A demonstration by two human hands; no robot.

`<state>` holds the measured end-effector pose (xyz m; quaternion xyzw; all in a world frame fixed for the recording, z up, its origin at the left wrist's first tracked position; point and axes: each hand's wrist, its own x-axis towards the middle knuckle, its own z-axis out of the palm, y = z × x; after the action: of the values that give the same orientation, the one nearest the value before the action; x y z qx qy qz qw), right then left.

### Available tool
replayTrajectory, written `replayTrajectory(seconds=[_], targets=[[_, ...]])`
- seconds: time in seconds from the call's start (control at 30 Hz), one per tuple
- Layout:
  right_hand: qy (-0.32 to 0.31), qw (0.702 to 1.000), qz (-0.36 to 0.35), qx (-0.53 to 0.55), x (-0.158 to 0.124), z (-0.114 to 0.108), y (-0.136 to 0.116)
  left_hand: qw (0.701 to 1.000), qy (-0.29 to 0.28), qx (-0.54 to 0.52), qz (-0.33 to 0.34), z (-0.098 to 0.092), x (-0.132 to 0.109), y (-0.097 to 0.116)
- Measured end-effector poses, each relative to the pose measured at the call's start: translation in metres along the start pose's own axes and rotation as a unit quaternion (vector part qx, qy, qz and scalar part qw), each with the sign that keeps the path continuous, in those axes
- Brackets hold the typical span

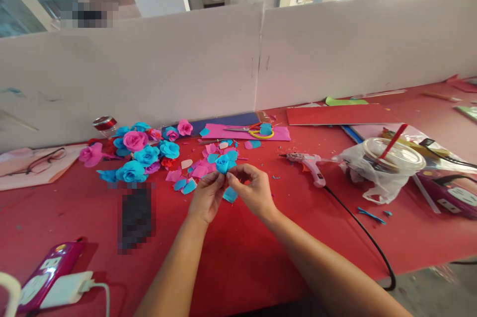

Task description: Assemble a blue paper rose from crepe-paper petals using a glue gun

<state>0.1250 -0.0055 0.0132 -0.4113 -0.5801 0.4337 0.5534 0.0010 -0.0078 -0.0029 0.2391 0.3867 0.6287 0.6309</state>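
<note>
A small blue paper flower (pixel 222 163) is held upright between my two hands, above the red table. My left hand (pixel 208 194) pinches it low down from the left. From the right, my right hand (pixel 254 189) closes its fingertips at the flower's base. Whether a stem runs down between the fingers is hidden. Loose pink and blue paper petals (pixel 189 186) lie scattered just behind and to the left of my hands. A blue paper piece (pixel 230 195) lies beneath my right hand. Left of the petals is a bunch of finished paper roses (pixel 134 140) in pink, blue and red.
A hot glue gun (pixel 311 165) lies to the right, its black cord (pixel 357 222) trailing to the front edge. Yellow-handled scissors (pixel 257 131) rest on pink paper. Further right stand a lidded cup (pixel 395 154) in a plastic bag and a purple power strip (pixel 456 195). White boards rise behind.
</note>
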Motion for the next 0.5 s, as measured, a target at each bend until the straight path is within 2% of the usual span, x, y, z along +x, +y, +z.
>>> replayTrajectory(seconds=[0.37, 0.5], targets=[[0.009, 1.000, 0.020, 0.000, 0.0017, -0.0008, 0.0052, 1.000, 0.012, -0.002, -0.003, -0.0009, 0.0013, -0.0040], [0.019, 0.999, 0.034, 0.003, 0.0018, -0.0004, 0.0047, 1.000, -0.011, 0.007, -0.011, -0.0020, 0.0015, -0.0067]])
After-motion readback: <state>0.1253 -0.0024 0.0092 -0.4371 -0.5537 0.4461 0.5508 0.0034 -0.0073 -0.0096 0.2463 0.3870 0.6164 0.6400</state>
